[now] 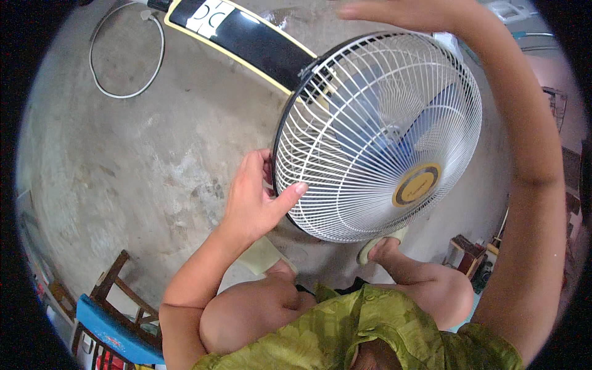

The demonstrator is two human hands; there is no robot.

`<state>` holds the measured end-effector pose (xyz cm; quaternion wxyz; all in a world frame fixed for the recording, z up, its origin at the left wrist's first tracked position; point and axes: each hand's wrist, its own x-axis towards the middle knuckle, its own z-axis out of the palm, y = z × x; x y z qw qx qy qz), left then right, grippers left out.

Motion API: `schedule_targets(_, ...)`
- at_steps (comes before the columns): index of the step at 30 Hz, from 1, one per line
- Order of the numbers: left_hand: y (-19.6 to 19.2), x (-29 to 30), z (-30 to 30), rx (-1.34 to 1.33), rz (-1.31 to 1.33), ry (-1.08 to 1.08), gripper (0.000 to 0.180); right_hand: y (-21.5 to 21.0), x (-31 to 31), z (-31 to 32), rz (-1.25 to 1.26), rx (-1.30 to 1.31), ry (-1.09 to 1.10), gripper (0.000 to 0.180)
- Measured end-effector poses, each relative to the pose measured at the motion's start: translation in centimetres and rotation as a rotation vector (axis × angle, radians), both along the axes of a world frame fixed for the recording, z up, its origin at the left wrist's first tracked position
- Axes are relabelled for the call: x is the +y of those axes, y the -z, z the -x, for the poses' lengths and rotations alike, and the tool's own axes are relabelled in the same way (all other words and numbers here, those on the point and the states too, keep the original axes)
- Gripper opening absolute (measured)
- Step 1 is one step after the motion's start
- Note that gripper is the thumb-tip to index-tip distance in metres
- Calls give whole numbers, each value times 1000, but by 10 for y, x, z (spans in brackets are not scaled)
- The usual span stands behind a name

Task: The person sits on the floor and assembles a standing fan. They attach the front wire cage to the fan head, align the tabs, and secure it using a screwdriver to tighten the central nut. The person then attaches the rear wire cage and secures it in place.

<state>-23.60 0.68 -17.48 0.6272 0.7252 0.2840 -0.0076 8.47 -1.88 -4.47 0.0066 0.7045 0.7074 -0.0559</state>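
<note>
In front of me is an electric fan [370, 148]. Its round white wire guard has a black rim and a gold centre badge [417, 185], and bluish blades [419, 120] show through the wires. My left hand [256, 194] grips the guard's left edge, thumb on the front wires and fingers curled behind the rim. Beyond the top of the guard, my right hand [401, 13] reaches across with its fingers stretched out, partly cut off by the upper picture edge. I see nothing in it. A long black panel with yellow edging [246, 43], the fan's body, extends to the upper left.
A white cable [161, 52] loops on the grey concrete floor [154, 166] at the far left. A wooden chair with a blue cover [114, 333] stands at lower left. Assorted items, including a brown box [468, 253], sit at right. My slippered feet are below the fan.
</note>
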Motion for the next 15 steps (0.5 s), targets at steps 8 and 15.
schedule_targets(8,-14,13,-21,25,-115,75,58,-2,-79,-57,270,303,432,52)
schedule_targets(15,-5,28,-47,-21,-354,85,45,5,-72,-64,308,339,506,48)
